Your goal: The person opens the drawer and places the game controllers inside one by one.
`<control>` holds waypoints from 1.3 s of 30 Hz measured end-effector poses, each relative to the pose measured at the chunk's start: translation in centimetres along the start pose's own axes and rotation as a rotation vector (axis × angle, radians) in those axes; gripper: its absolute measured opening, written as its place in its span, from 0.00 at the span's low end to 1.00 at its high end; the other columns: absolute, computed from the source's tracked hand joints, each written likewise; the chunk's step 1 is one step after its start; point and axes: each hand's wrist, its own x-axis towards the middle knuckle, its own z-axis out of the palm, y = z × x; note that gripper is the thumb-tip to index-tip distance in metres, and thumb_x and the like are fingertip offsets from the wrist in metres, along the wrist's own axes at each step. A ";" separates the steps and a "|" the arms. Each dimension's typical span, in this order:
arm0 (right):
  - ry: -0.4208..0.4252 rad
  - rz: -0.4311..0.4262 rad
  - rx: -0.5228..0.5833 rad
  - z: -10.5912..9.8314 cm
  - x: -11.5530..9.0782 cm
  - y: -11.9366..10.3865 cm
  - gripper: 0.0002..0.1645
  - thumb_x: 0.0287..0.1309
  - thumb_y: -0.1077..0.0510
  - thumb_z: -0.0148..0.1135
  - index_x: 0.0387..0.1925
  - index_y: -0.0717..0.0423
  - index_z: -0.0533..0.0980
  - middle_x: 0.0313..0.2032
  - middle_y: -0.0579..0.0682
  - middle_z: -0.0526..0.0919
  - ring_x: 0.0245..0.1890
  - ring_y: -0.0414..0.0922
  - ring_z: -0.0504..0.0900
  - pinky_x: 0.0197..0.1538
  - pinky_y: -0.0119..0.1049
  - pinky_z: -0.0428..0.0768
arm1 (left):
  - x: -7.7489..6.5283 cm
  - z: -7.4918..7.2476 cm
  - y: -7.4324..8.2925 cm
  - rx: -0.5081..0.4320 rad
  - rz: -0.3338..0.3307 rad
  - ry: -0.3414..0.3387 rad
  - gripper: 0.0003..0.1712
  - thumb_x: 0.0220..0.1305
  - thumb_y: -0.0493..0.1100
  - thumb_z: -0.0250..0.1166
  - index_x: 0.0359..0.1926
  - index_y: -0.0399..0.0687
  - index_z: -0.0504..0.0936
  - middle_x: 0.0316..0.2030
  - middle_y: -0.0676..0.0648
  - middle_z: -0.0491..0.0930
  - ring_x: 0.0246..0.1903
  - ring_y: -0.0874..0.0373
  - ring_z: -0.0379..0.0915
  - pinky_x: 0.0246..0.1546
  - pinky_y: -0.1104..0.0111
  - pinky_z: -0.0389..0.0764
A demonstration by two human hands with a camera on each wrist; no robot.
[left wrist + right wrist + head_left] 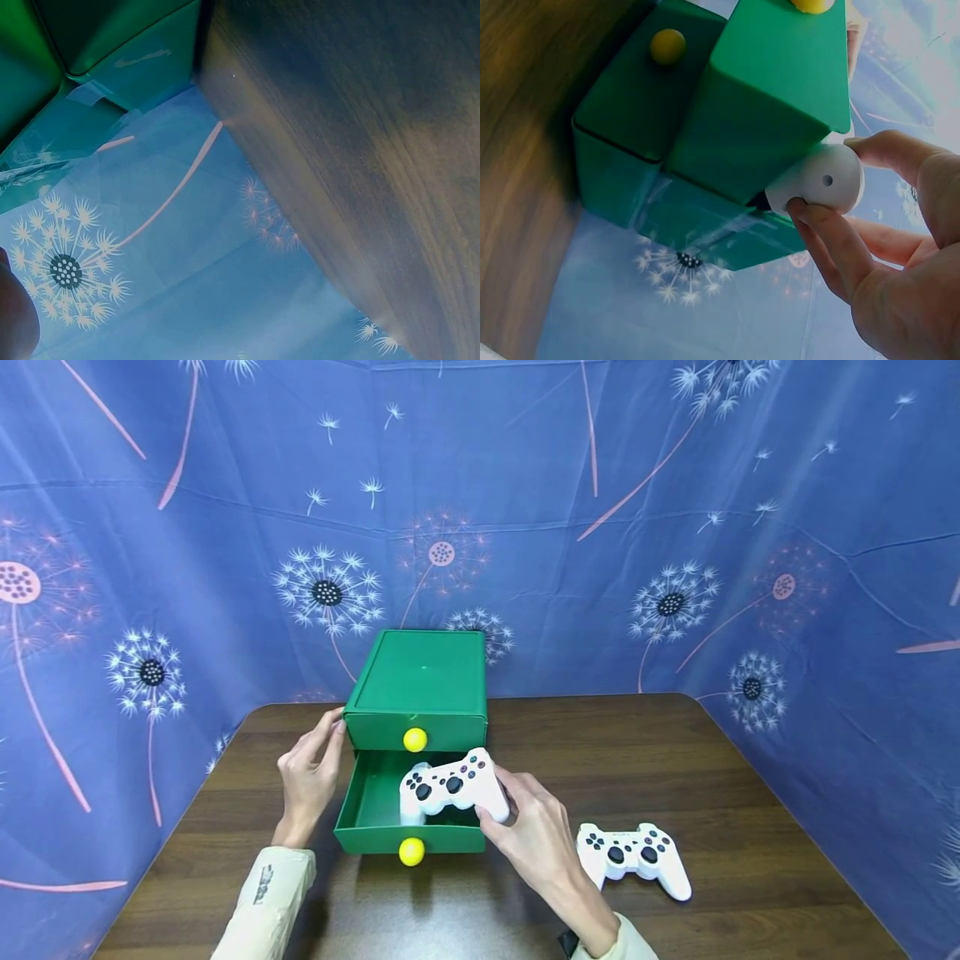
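Right grip (531, 827): A person's fingers and thumb pinch the right handle of a white plastic game controller with black thumbsticks (438, 789), parted only as far as that handle's thickness.

Held controller: Hangs buttons-up over a pulled-out green plastic drawer (367, 840), its right end raised and reaching past the drawer's side wall. Whether it touches the rim cannot be told.

Left grip (309, 777): Fingers loosely extended, holding nothing, the tips against the left side of a boxy green plastic cabinet (423, 672) near its front corner. The left wrist view catches just a dark, blurred bit of it at the edge.

Yellow knobs: One round knob (412, 852) fronts the pulled-out drawer; another (415, 740) sits on the closed upper drawer (367, 731). The right wrist view shows a second knobbed front set back on the bench side of the drawer.

Second controller: A matching white plastic gamepad (632, 847) lies face up on the brown wood-grain bench (720, 785) — right of the cabinet, just beside the right forearm, one handle partly hidden.

Backdrop: Blue cloth printed with white and pink dandelions (562, 652) — hung behind the bench.

Sleeves: Pale and long (266, 902), on both arms.
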 end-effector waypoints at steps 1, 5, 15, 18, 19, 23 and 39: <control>-0.004 0.002 0.008 0.1 0.0 -0.1 0.32 0.49 0.60 0.81 0.58 0.62 0.82 0.42 0.53 0.86 0.31 0.41 0.80 0.30 0.30 0.79 | 0.0 0.0 0.0 0.002 0.001 -0.001 0.22 0.55 0.17 0.70 0.51 0.32 0.88 0.45 0.39 0.88 0.35 0.37 0.86 0.49 0.83 0.76; -0.011 -0.004 0.043 0.5 0.1 -0.3 0.32 0.50 0.59 0.82 0.57 0.63 0.83 0.42 0.53 0.86 0.32 0.41 0.81 0.31 0.29 0.80 | 0.1 -0.2 0.1 -0.003 0.002 -0.012 0.22 0.56 0.17 0.69 0.52 0.32 0.88 0.46 0.39 0.88 0.36 0.38 0.87 0.49 0.83 0.76; -0.014 0.028 0.105 1.5 0.2 -0.3 0.29 0.53 0.60 0.81 0.56 0.64 0.83 0.45 0.54 0.86 0.36 0.43 0.84 0.36 0.31 0.85 | 0.1 -0.3 0.1 -0.004 0.010 -0.013 0.23 0.56 0.17 0.69 0.52 0.33 0.88 0.46 0.40 0.88 0.36 0.39 0.87 0.49 0.83 0.76; -0.027 0.028 0.129 1.7 0.3 -0.4 0.28 0.53 0.60 0.81 0.56 0.64 0.82 0.45 0.54 0.86 0.36 0.43 0.84 0.37 0.28 0.84 | 0.1 -0.3 0.1 0.001 0.009 -0.015 0.23 0.56 0.17 0.69 0.52 0.33 0.88 0.47 0.40 0.88 0.37 0.39 0.87 0.49 0.83 0.76; -0.033 0.028 0.145 1.8 0.3 -0.4 0.28 0.54 0.61 0.80 0.56 0.64 0.82 0.45 0.54 0.85 0.37 0.44 0.85 0.38 0.27 0.84 | 0.1 -0.3 0.1 0.001 0.009 -0.018 0.23 0.57 0.17 0.69 0.52 0.33 0.88 0.47 0.40 0.88 0.37 0.39 0.87 0.49 0.83 0.76; -0.035 0.018 0.227 2.2 0.3 -0.3 0.28 0.53 0.63 0.80 0.56 0.66 0.82 0.44 0.54 0.85 0.39 0.44 0.87 0.40 0.25 0.84 | 0.0 -0.3 0.2 0.001 0.007 -0.019 0.23 0.56 0.17 0.69 0.53 0.33 0.87 0.47 0.40 0.88 0.37 0.40 0.87 0.49 0.84 0.76; -0.027 -0.062 0.212 2.6 0.5 0.2 0.26 0.52 0.63 0.81 0.53 0.65 0.83 0.45 0.54 0.85 0.39 0.43 0.87 0.40 0.28 0.86 | -0.1 -0.2 0.3 0.010 -0.007 -0.015 0.22 0.57 0.17 0.69 0.52 0.32 0.87 0.47 0.41 0.88 0.37 0.39 0.87 0.49 0.84 0.76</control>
